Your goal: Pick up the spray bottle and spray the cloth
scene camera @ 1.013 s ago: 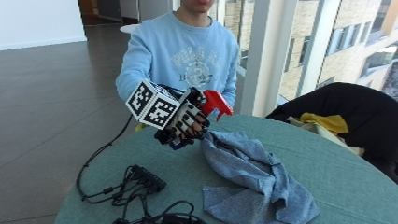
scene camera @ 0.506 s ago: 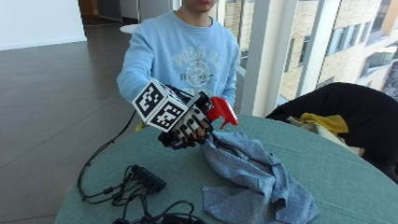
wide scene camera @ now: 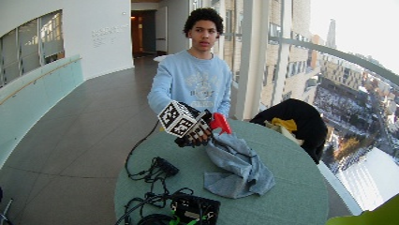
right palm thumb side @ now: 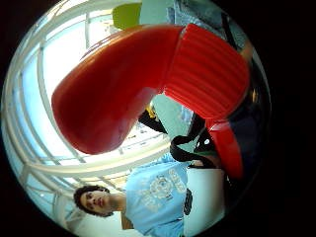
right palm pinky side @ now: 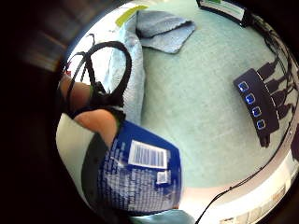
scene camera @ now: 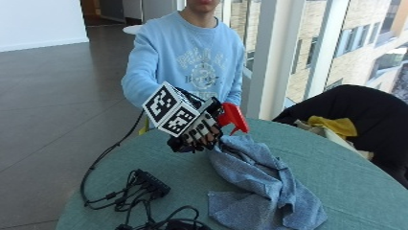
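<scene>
High-rise office lobby: floor-to-ceiling windows [wide scene camera: 349, 70] over a city, tiled corridor [wide scene camera: 75, 136]

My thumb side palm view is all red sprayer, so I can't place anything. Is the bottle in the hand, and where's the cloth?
Observer: Yes. In the outside view the right hand grips the bottle, and its red head sticks out towards the cloth.
Operator: Is the cloth lying flat?
Observer: No, it's bunched, with a raised fold right beside the hand.
Operator: Is the bottle off the table?
Observer: It seems so. The little finger side palm view shows the bottle's blue label close up, with the green table well beyond it.
</scene>
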Tool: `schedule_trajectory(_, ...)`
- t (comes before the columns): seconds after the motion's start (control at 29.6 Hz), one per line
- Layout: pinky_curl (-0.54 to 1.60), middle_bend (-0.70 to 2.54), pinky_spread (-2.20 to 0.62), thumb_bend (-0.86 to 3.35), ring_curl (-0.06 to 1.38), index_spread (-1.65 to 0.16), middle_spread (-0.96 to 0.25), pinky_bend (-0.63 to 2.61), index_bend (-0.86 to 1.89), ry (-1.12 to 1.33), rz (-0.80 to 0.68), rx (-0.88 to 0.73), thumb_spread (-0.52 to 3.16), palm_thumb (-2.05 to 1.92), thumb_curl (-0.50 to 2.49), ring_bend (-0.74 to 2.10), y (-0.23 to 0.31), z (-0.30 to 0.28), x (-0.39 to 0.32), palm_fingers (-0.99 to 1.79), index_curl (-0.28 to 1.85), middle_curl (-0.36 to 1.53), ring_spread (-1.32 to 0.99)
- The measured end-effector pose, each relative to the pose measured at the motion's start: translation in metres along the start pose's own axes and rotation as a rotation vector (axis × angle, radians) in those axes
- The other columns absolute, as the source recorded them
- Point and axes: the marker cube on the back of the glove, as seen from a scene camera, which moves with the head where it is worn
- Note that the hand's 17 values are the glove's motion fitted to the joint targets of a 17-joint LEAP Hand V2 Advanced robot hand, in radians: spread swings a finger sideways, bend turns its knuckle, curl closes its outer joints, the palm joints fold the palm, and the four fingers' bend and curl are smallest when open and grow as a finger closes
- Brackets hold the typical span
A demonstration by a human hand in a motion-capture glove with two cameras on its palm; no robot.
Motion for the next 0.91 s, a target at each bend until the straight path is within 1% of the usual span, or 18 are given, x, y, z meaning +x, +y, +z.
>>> schedule_trajectory(0.44, 0.37, 0.33, 0.14, -0.02, 0.41, -0.17, -0.09, 0.28, 0.14, 0.025, -0.002, -0.029, 0.81, 0.92, 0.62, 0.55, -0.0012, 0.0031, -0.0046, 1.15, 0.37, 0.48, -0.02)
schedule_trajectory(0.91, 0.38, 0.32, 0.13, -0.03, 0.41, -0.17, -0.09, 0.29, 0.14, 0.045, 0.032, -0.055, 0.81, 0.92, 0.63, 0.57, -0.0027, 0.0085, -0.0041, 1.16, 0.37, 0.48, -0.01)
